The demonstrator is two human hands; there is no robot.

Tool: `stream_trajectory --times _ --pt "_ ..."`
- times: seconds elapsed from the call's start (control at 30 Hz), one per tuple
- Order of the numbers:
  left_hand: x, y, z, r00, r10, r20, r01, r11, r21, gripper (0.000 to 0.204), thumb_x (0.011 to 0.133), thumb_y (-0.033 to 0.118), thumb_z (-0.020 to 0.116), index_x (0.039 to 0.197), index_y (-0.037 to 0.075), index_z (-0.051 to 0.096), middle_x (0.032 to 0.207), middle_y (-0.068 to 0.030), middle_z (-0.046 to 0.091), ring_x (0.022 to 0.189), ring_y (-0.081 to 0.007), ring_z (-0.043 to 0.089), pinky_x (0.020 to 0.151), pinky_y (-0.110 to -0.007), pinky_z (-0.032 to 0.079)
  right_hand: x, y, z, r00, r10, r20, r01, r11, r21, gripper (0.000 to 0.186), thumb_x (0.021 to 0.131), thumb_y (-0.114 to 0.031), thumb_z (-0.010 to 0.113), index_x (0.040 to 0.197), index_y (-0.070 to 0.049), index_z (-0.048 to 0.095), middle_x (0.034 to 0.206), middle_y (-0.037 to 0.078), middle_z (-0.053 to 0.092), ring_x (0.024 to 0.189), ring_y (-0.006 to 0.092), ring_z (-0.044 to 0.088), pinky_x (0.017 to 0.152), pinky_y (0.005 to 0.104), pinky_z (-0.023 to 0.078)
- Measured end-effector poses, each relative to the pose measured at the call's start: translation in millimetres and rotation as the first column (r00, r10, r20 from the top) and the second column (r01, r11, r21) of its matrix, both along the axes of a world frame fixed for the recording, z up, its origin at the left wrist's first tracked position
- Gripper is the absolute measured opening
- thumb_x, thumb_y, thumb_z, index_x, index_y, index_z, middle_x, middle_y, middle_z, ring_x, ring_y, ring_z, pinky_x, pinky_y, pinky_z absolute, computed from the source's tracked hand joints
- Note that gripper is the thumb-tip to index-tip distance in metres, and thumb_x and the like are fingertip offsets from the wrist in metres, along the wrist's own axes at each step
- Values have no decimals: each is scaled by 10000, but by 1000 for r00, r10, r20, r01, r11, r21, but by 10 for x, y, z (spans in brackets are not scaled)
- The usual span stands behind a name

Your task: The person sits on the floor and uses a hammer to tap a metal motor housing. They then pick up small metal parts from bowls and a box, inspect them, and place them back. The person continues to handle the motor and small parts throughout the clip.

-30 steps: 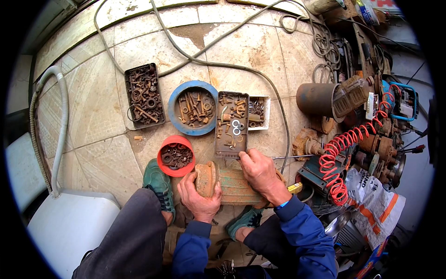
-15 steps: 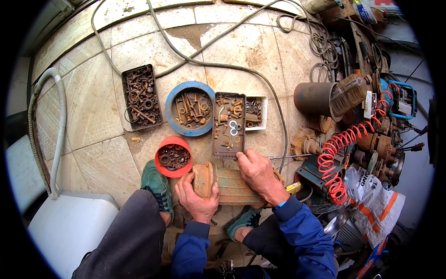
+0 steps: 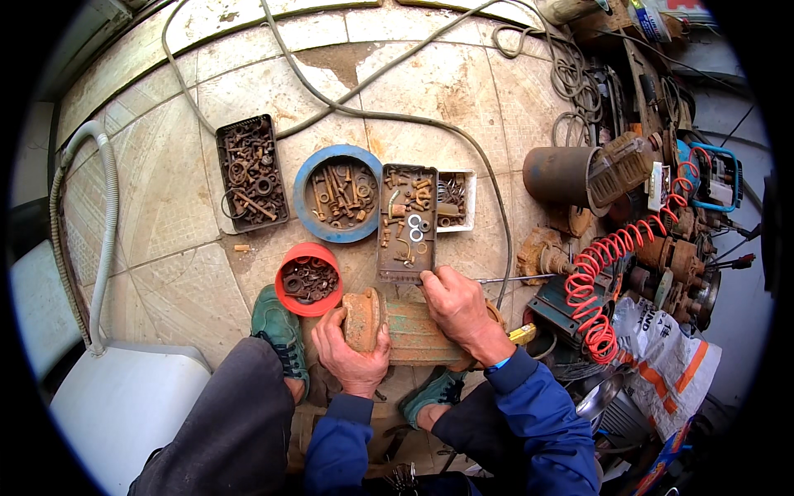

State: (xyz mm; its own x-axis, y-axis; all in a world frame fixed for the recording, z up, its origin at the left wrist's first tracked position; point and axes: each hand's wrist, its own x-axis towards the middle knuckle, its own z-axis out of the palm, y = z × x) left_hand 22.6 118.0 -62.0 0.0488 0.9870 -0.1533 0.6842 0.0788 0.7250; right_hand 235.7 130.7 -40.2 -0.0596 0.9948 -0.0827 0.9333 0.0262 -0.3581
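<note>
My left hand (image 3: 354,362) is wrapped round the left end of a rusty, ribbed motor (image 3: 409,332), which lies sideways between my feet. My right hand (image 3: 461,307) pinches the near right corner of a shallow brown tray (image 3: 390,258) with the thumb and bent fingers. Brass-coloured bolts, bent bits and pale washers (image 3: 415,221) lie in that tray. Its left side meets a blue round pan (image 3: 308,217) of rusty bolts, and its right side overlaps a white box (image 3: 472,202) of small parts. A red bucket (image 3: 308,309) of rusty nuts and washers stands by my left hand.
A black crate (image 3: 222,165) of rusty bolts stands farther left. Cable (image 3: 413,118) crosses the tiled floor. On the right are a metal cylinder (image 3: 556,178), a red coiled hose (image 3: 591,289) and piled machine parts. A white chair (image 3: 132,405) is at the lower left.
</note>
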Motion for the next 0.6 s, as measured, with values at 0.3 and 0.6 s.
stream_trajectory --times 0.3,0.6 --pt "0 7 0 1000 -7 -6 7 1000 17 653 832 445 791 1239 -16 570 1163 -210 589 1108 -406 561 976 -515 446 3 -6 -22 1000 -2 -9 2 1000 3 210 826 -25 674 1034 -29 646 797 91 531 703 257 657 576 379 552" --pt "2 8 12 1000 -3 9 3 1000 5 647 820 413 796 1249 -13 566 1172 -211 588 1116 -407 559 978 -515 446 -6 -19 -41 1000 -16 -3 16 1000 8 200 834 -21 674 1032 -30 650 791 91 534 706 260 659 577 376 553"
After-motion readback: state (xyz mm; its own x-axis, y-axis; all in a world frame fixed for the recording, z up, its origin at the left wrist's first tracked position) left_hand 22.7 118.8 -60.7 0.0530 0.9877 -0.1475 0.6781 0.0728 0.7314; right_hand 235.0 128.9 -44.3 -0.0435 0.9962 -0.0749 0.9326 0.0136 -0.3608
